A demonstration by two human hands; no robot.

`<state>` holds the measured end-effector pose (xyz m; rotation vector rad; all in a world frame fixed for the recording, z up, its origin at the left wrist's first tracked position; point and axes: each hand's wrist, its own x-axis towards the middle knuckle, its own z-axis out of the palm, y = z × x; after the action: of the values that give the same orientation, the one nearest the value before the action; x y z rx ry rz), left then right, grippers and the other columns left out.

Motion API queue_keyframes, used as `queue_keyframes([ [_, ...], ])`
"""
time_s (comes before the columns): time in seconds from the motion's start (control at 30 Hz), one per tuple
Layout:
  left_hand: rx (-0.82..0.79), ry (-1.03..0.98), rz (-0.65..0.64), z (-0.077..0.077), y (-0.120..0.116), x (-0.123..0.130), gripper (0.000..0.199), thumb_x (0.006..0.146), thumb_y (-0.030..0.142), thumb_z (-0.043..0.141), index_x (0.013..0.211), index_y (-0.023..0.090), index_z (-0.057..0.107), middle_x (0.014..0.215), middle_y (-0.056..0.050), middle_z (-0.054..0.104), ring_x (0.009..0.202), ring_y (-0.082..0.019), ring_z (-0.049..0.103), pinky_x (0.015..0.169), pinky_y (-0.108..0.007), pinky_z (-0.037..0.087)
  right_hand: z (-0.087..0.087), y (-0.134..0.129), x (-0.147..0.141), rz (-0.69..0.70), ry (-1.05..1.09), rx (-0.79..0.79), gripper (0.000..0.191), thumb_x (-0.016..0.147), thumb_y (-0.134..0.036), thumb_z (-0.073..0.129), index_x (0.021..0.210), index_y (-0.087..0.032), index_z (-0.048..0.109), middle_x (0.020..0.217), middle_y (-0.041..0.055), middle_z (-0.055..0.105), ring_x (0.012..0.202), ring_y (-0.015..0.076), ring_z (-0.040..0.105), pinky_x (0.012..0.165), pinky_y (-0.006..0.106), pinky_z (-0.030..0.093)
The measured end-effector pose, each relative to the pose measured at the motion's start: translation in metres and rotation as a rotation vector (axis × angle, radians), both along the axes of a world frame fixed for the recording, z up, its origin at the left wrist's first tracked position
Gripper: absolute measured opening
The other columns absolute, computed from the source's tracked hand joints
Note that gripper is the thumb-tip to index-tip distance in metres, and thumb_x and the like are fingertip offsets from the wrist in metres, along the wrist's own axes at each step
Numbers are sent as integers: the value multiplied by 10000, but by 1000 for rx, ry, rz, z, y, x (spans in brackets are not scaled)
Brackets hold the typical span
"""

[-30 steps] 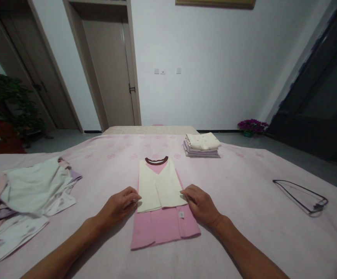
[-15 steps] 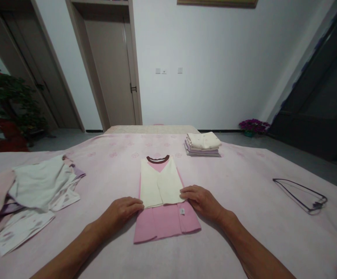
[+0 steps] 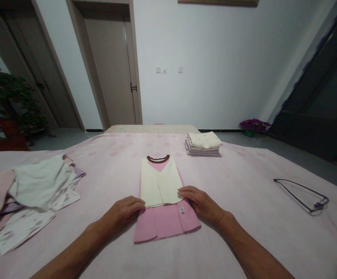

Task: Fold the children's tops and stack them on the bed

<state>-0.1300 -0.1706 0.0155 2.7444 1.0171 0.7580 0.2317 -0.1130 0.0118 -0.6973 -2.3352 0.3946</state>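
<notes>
A pink garment (image 3: 168, 221) lies in front of me with its cream sleeves (image 3: 153, 186) folded inward over its upper part. Its brown neckline (image 3: 158, 159) points away from me, and a small white label shows at the lower right. My left hand (image 3: 128, 209) is closed at the garment's left edge, fingertips where cream meets pink. At the right edge, my right hand (image 3: 199, 199) is closed on the cloth at about the same height, its fingertips on the cream part. Both thumbs are mostly hidden.
A loose heap of clothes (image 3: 37, 182) lies at the left of the pink-sheeted surface (image 3: 244, 232). Folded clothes (image 3: 205, 141) are stacked at the far right of centre. A black wire hanger-like frame (image 3: 302, 193) rests at the right.
Both hands have shifted very slightly inward along the garment's edges. The garment lies almost the same as before.
</notes>
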Motion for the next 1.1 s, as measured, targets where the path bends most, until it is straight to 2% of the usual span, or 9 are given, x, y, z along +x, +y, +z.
queue_keyframes([
  [0.2,-67,-25,-22,2,0,1,214,975,182,533,1164,232,619,1122,-96,687,1006,-170,652,848,-279,542,6,-2,-3,2,18,48,318,963,-213,550,1265,-231,647,1206,135,667,1096,208,637,935,386,557],
  [0.43,76,45,15,3,-1,5,160,995,201,496,1059,214,643,1031,-87,721,939,-186,661,829,-328,535,12,-4,-3,3,-72,86,344,945,-248,557,1279,-217,632,1187,134,676,1069,238,620,930,429,523],
  [0.6,129,31,2,9,2,7,145,981,197,512,1032,230,644,1017,-71,735,1082,-215,641,975,-389,492,21,-6,-3,-13,-140,122,306,941,-265,549,1221,-262,670,1179,89,715,1172,265,591,1046,483,438],
  [0.7,80,-17,-47,11,2,6,155,977,193,490,1019,227,635,985,-79,730,1013,-202,658,961,-374,499,22,-8,-2,33,-113,114,298,957,-263,505,1201,-264,677,1172,77,725,1206,248,589,1080,475,415],
  [0.83,-58,-112,-1,9,-3,2,192,970,250,464,948,203,649,857,-77,703,804,-183,649,752,-296,515,16,-12,-2,40,-41,-7,294,975,-306,461,1142,-251,696,1103,89,743,1061,234,660,1027,446,456],
  [1.0,-463,-503,325,7,2,10,251,934,376,516,834,174,627,739,-18,659,664,-145,592,610,-235,452,9,2,-20,-80,213,-431,309,924,-412,546,1069,-196,712,1064,101,743,970,250,686,879,377,539],
  [1.1,-699,-735,474,5,20,18,295,867,447,566,880,158,622,646,8,607,543,-127,542,496,-216,394,9,25,-37,-228,293,-555,323,925,-379,500,990,-158,726,954,97,752,879,243,693,805,374,556],
])
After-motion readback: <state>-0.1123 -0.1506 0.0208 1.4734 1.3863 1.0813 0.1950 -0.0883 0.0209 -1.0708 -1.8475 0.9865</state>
